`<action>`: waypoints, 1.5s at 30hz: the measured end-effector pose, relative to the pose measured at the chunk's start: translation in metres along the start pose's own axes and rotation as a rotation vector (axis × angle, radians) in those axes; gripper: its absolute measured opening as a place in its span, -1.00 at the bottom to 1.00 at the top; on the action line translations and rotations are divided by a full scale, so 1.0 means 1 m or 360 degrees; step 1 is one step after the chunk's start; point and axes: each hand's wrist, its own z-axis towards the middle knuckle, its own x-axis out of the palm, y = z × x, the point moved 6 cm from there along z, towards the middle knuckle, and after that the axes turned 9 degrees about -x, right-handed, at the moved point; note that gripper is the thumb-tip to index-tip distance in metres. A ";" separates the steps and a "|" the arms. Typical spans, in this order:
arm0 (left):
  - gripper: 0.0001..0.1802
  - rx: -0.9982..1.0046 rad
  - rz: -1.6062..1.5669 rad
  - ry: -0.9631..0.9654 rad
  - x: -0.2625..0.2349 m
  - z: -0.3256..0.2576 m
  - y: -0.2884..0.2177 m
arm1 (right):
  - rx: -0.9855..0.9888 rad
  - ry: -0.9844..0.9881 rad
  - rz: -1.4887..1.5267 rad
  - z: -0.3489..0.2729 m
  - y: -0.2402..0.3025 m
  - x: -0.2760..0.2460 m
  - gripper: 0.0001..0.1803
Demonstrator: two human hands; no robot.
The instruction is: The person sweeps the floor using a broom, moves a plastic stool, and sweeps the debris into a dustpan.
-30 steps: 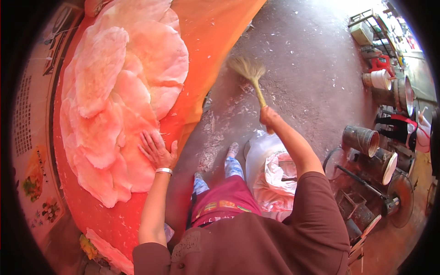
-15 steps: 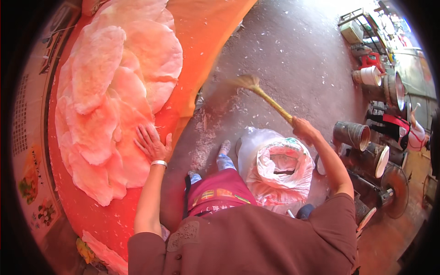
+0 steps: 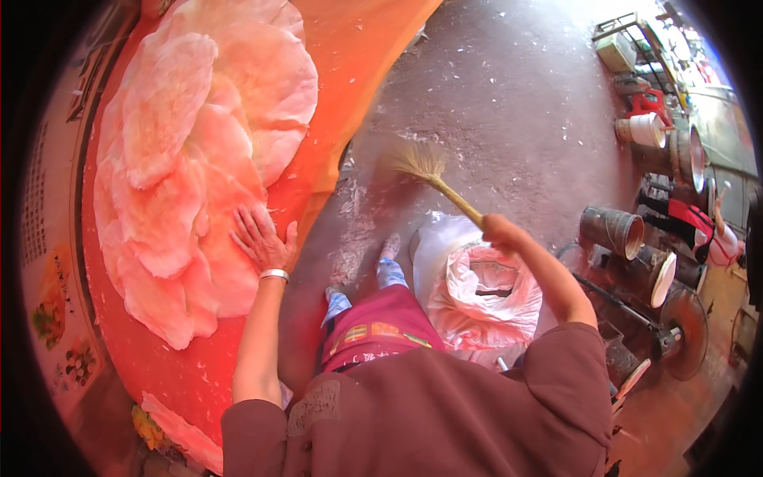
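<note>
Head view: right hand around broom, now nearer feet; left hand flat on pale sheets.

An open-mouthed sack is standing left of a metal bucket and a pedestal fan. A co-worker is standing farther right.

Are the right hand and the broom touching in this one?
Touching. The head view shows the right hand closed around the near end of the broom, its handle running straight out from the grip.
</note>
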 end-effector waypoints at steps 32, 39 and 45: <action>-0.08 0.0000 0.0043 -0.0003 0.001 -0.002 -0.002 | 0.0361 -0.0697 -0.0072 -0.038 -0.025 -0.031 -0.67; -0.09 0.0005 0.0073 -0.0044 0.003 -0.001 -0.002 | -0.0069 -0.0122 -0.0510 -0.002 0.051 0.038 -0.75; -0.08 -0.0014 0.0062 -0.0048 -0.002 -0.004 0.002 | 0.0090 -0.0186 -0.0127 -0.098 0.022 -0.025 -0.66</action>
